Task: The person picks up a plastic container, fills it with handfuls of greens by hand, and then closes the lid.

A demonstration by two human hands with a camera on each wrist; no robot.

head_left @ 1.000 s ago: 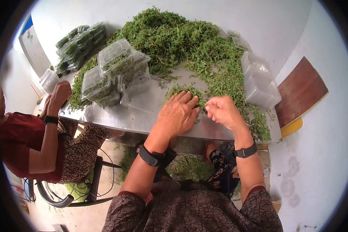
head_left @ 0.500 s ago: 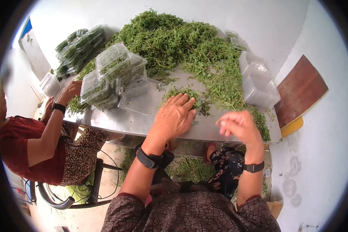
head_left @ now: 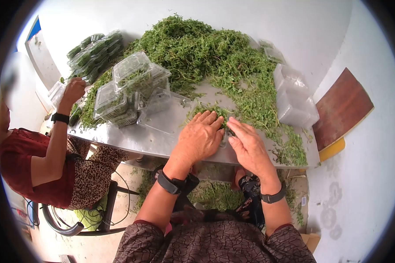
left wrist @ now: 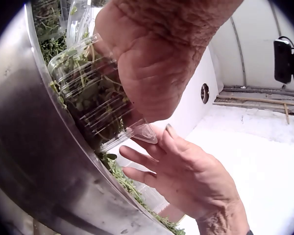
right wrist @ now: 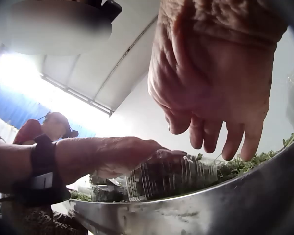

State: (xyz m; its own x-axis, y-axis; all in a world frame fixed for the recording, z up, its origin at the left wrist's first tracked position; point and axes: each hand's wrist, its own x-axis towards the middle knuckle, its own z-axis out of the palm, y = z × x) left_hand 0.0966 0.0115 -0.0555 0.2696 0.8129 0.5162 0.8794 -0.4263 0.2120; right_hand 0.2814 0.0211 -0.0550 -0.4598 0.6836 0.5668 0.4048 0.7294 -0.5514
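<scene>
A clear plastic box [left wrist: 90, 93] filled with green sprigs stands near the table's front edge; its ribbed wall [right wrist: 174, 175] shows in the right wrist view. My left hand [head_left: 199, 136] lies with straight fingers on the greens [head_left: 213, 107] at the top of that box. Just to the right, my right hand [head_left: 250, 147] is held with its fingers extended, near the box's right side, holding nothing visible. In the left wrist view the right hand [left wrist: 186, 176] has its fingers spread beside the box's corner; whether it touches is unclear.
Loose greens [head_left: 193, 48] are heaped along the back. Filled boxes [head_left: 112, 98] stand at left, nested boxes [head_left: 296, 103] at right. Another person's hand [head_left: 74, 90] is at the far left. A brown board [head_left: 344, 109] leans on the wall.
My right hand drew back from the box toward the lower right, then returned beside it with fingers extended. My left hand stayed on the greens. The other person's hand moved about at the left.
</scene>
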